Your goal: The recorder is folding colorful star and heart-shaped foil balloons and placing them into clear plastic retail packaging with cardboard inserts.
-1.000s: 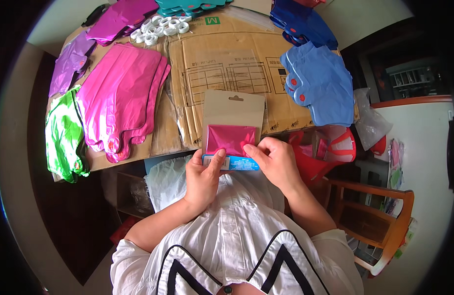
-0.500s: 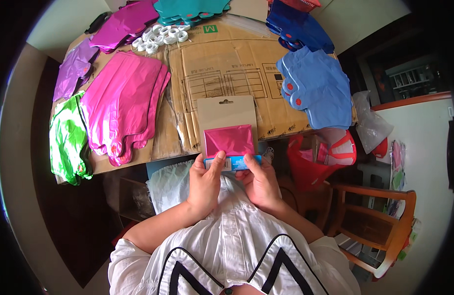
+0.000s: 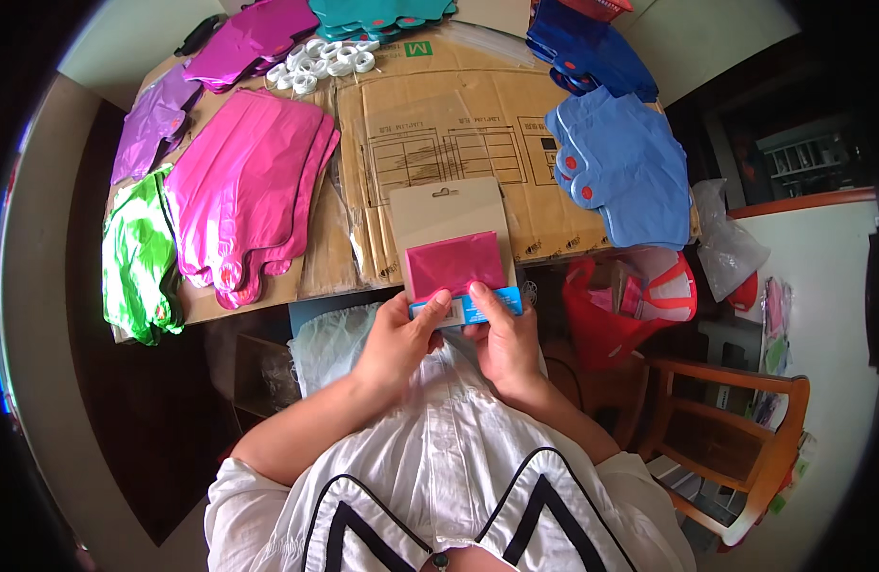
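Observation:
Both hands hold a beige backing card [image 3: 425,212] with a hang hole at its top, just in front of the table's near edge. A folded pink foil balloon [image 3: 455,262] lies flat on the card. Along the card's lower end runs a blue printed strip [image 3: 508,302]. My left hand [image 3: 394,340] grips the strip's left part, its thumb pressed near the pink foil's lower edge. My right hand [image 3: 506,341] is closed on the right part, thumb likewise on top. The fingers behind the card are mostly hidden.
Flattened cardboard [image 3: 439,105] covers the table. On it lie pink [image 3: 249,181], green [image 3: 134,253], purple [image 3: 153,124] and light blue [image 3: 625,167] foil balloons, plus white ribbon rolls [image 3: 325,62]. A red bag [image 3: 592,315] and a wooden chair [image 3: 720,429] stand at right.
The whole view has shifted slightly. The card and its blue strip are tilted a little more, right end higher. Both hands keep the same grip.

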### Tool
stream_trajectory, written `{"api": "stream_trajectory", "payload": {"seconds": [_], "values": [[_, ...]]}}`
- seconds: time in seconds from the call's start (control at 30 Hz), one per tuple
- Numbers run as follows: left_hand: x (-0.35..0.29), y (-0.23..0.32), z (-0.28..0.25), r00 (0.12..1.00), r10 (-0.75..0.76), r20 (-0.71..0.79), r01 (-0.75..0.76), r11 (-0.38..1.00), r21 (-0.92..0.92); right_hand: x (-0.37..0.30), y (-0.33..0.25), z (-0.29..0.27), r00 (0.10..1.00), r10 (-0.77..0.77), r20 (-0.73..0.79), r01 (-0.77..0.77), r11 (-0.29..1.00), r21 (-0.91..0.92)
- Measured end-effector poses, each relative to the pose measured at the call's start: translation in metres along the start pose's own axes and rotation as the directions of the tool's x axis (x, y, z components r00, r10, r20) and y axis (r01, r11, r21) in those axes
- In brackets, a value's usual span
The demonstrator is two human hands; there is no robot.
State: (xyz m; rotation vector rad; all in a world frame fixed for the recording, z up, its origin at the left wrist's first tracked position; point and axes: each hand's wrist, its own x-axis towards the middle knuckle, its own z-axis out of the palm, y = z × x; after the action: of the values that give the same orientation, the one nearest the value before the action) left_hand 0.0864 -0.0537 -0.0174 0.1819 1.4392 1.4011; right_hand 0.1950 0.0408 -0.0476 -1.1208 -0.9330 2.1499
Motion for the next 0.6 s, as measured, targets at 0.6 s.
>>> {"api": "stream_trajectory", "payload": {"seconds": [0.6], "values": [[0.067,0.079,-0.012,0.597,0.496,0.630,-0.493,-0.392,0.776,0.000,-0.030,-0.018,0.998,-0.059,0.038,0.064,0.985,-0.162]]}}
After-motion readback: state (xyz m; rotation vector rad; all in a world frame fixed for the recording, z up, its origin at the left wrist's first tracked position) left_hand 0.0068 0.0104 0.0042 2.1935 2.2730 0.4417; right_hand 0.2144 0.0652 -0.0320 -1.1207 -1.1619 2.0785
